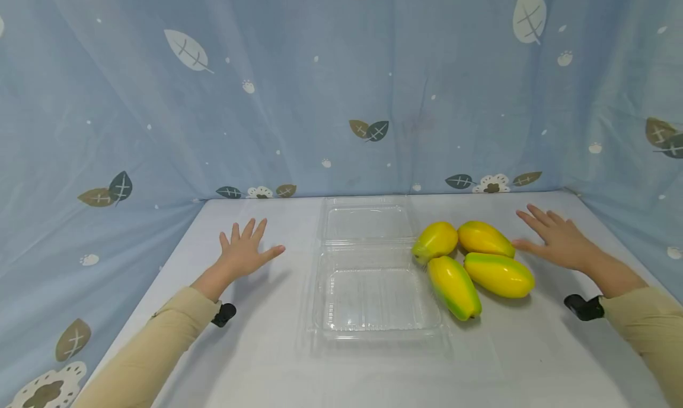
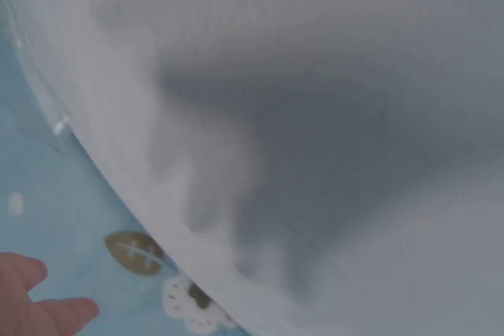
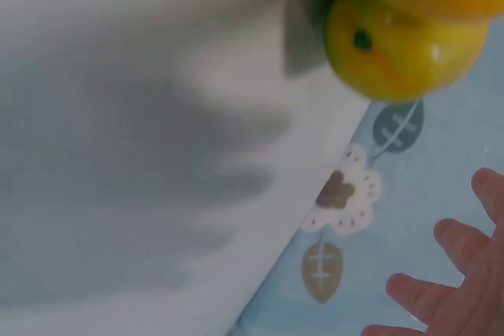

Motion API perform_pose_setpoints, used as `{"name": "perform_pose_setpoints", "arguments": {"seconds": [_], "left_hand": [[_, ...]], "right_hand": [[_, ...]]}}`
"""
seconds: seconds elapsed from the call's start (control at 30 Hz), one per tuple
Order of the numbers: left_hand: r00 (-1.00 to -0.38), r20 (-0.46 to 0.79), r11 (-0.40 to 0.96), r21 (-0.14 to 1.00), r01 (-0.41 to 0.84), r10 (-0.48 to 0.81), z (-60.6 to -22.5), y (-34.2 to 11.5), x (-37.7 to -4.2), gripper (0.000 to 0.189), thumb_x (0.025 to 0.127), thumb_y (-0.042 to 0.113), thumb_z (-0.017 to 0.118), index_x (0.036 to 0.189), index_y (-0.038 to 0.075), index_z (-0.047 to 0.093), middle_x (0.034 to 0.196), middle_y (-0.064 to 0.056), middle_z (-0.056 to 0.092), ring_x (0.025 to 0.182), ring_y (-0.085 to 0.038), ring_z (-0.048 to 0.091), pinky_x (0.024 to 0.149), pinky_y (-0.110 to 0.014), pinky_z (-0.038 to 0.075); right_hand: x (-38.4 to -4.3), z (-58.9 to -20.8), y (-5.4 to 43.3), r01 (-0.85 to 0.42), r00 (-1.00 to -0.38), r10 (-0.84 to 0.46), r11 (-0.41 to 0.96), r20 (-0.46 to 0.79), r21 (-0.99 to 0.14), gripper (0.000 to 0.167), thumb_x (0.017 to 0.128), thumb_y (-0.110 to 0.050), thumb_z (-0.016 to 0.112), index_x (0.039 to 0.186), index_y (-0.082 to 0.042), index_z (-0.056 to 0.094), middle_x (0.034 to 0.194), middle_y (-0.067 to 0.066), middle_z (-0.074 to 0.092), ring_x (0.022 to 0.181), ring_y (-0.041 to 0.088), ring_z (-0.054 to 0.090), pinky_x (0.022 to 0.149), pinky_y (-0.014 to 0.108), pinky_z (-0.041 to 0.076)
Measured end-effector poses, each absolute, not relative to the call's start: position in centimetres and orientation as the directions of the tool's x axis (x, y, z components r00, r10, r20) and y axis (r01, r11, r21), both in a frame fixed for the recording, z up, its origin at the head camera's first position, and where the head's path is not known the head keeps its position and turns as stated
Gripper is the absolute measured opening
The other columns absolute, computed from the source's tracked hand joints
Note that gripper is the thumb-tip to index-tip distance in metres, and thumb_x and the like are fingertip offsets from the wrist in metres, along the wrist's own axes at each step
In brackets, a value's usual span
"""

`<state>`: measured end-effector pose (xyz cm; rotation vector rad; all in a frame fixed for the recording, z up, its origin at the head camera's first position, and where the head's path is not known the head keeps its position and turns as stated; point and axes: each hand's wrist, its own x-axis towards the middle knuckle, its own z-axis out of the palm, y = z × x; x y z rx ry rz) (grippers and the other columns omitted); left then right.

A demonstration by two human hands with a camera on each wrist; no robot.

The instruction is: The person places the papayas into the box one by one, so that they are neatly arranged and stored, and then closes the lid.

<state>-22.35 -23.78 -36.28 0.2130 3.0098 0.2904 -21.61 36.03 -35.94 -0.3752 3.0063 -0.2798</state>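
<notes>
One clear plastic box [image 1: 376,301], lid [image 1: 367,222] laid open; four yellow-green fruits [image 1: 498,275] clustered at its right edge. Left hand [image 1: 242,255], right hand [image 1: 565,244]: raised, fingers spread apart.

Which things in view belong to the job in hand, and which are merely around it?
Likely the job's:
four yellow-green fruits
open clear plastic container
left hand and right hand, both empty

Merely around:
white table surface
blue leaf-print cloth
black wrist-worn pieces
</notes>
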Motion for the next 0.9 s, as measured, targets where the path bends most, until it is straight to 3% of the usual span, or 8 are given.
{"name": "perform_pose_setpoints", "arguments": {"seconds": [0.4, 0.7, 0.9], "left_hand": [[-0.949, 0.026, 0.901, 0.306, 0.307, 0.315, -37.1, -20.9, -17.1, 0.084, 0.084, 0.054, 0.054, 0.145, 0.007, 0.022, 0.149, -0.021, 0.020, 0.132, -0.053, 0.008, 0.098, -0.071, 0.000], [-0.888, 0.074, 0.825, 0.341, 0.450, 0.453, -37.0, -18.4, -13.4, 0.082, 0.081, 0.048, 0.062, 0.144, 0.009, 0.026, 0.149, -0.013, 0.025, 0.133, -0.049, 0.013, 0.098, -0.072, 0.006], [-0.873, 0.051, 0.801, 0.375, 0.466, 0.485, -37.1, -17.3, -12.3, 0.085, 0.079, 0.050, 0.063, 0.145, 0.013, 0.025, 0.150, -0.010, 0.024, 0.135, -0.046, 0.012, 0.099, -0.070, 0.007]], "right_hand": [[-17.9, -36.6, 33.7, -0.326, -0.945, -0.320, 0.888, 0.073, -0.324, 0.074, 0.087, -0.039, 0.059, 0.140, 0.004, 0.028, 0.139, 0.034, 0.026, 0.117, 0.056, 0.029, 0.087, 0.070, 0.025], [-15.7, -37.8, 31.8, -0.452, -0.877, -0.386, 0.864, 0.287, -0.220, 0.062, 0.078, -0.034, 0.071, 0.123, 0.003, 0.049, 0.118, 0.024, 0.047, 0.101, 0.042, 0.043, 0.078, 0.059, 0.038], [-15.1, -38.3, 31.2, -0.447, -0.880, -0.381, 0.867, 0.284, -0.222, 0.060, 0.076, -0.036, 0.072, 0.121, -0.002, 0.052, 0.119, 0.022, 0.047, 0.102, 0.040, 0.043, 0.080, 0.057, 0.038]]}}
